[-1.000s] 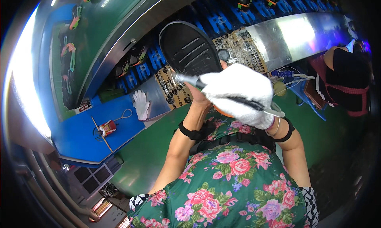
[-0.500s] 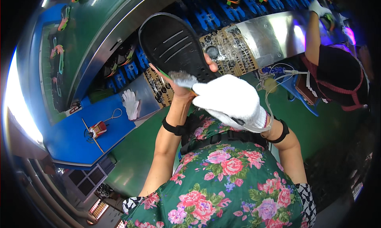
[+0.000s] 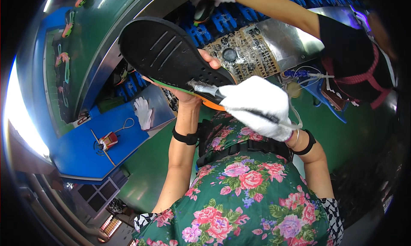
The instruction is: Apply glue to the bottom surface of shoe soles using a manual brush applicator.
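A large black shoe sole, with slots, small holes and a green and orange edge, is tilted up in front of me. My bare left hand grips it from below, fingertips curled over its right edge. My right hand, in a white knit glove, is closed around the dark handle of a brush. The bristles touch the sole's surface near the small holes, and they look wet and greyish. A thin pale tube runs beside the gloved wrist.
At the right, a co-worker's arm reaches across the back toward blue racks. Taped cardboard with a dark round lid covers the ledge. The blue table at left bears a white glove and a red container.
The sole has moved left and tilted further, showing its orange edge. The brush has shifted slightly right and down with my gloved hand. The co-worker's arm has swung left across the racks.
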Demonstrator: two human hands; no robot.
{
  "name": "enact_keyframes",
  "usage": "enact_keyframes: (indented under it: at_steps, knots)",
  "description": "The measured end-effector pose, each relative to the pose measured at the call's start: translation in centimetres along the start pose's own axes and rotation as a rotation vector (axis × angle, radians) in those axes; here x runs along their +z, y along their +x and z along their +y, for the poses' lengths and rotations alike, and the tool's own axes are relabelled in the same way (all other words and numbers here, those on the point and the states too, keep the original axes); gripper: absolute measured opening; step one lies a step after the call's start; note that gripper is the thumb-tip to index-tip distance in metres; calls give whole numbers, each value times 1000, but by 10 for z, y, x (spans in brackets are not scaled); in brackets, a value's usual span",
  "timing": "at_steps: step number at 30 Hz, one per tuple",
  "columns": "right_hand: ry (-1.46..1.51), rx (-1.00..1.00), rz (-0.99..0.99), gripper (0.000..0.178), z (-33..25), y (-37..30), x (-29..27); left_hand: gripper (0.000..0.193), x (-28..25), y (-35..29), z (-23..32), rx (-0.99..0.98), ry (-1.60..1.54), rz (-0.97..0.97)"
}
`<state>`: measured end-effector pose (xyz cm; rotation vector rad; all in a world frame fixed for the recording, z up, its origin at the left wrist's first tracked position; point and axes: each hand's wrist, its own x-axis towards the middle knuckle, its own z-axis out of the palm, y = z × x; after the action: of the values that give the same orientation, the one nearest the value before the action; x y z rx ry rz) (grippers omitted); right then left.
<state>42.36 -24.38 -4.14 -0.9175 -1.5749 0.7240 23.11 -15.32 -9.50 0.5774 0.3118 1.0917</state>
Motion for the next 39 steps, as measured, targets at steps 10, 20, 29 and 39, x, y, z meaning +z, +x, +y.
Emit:
enact_keyframes:
  at_steps: [10,20,29,39]
  knots:
    - [15,45,-73,20,-5,1,-3,115,9,7,8,132,14,-71]
    - [67,91,-40,15,-1,-5,-1,95,13,10,12,183,52,-106]
    - [228,271,47,12,-3,-8,0,96,10,11,14,188,44,-72]
    - [271,382,91,21,6,-17,-4,119,6,19,13,200,-66,-121]
